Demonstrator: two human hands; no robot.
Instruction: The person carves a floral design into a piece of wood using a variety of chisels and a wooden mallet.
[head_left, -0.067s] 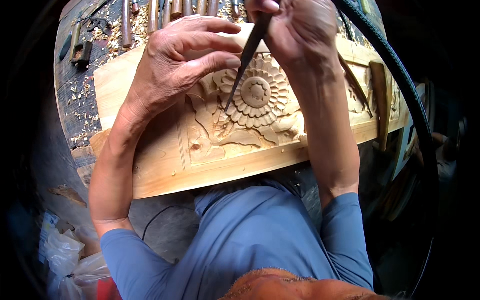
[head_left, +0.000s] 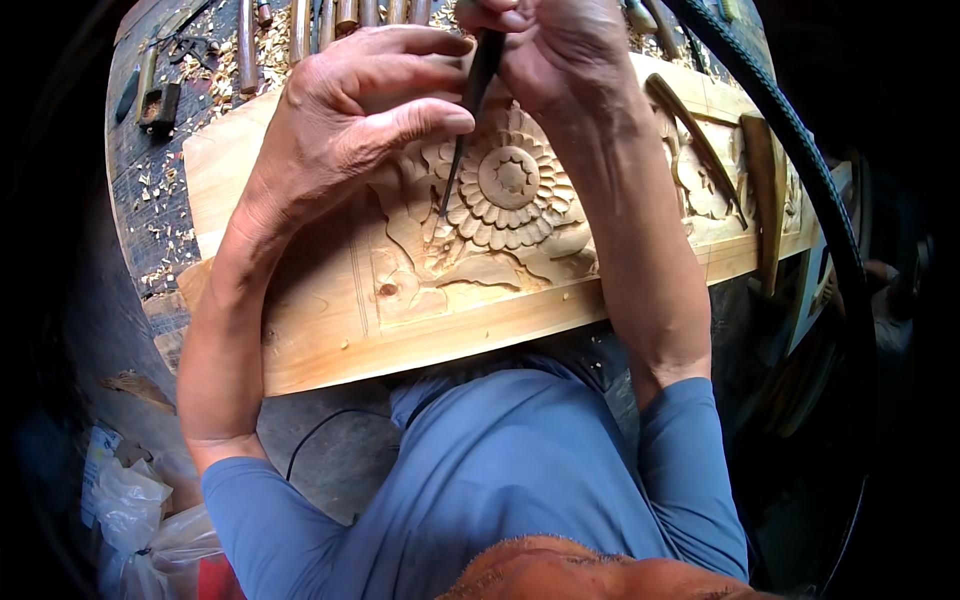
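A carved pale wooden panel (head_left: 312,320) lies in front of me, with a round many-petalled flower (head_left: 510,178) and leaf shapes in relief. High above the flower, my right hand (head_left: 572,60) is closed around a carving chisel (head_left: 468,110). The chisel's dark, narrow blade slants down to the carving at the flower's left edge. My left hand (head_left: 350,115) hovers over the panel's left part, fingers stretched and apart. Its thumb and fingertips come up close to the blade; whether they touch it I cannot tell.
Another slim dark tool (head_left: 700,145) and a thick wooden piece (head_left: 763,205) rest on the panel's right part. Several wooden-handled tools (head_left: 300,30) lie among shavings along the bench's far side. A braided hose (head_left: 800,130) curves past on the right. Plastic bags (head_left: 135,505) stand at lower left.
My right hand and the chisel have shifted left, and the blade stands a little steeper. The left hand has moved slightly left.
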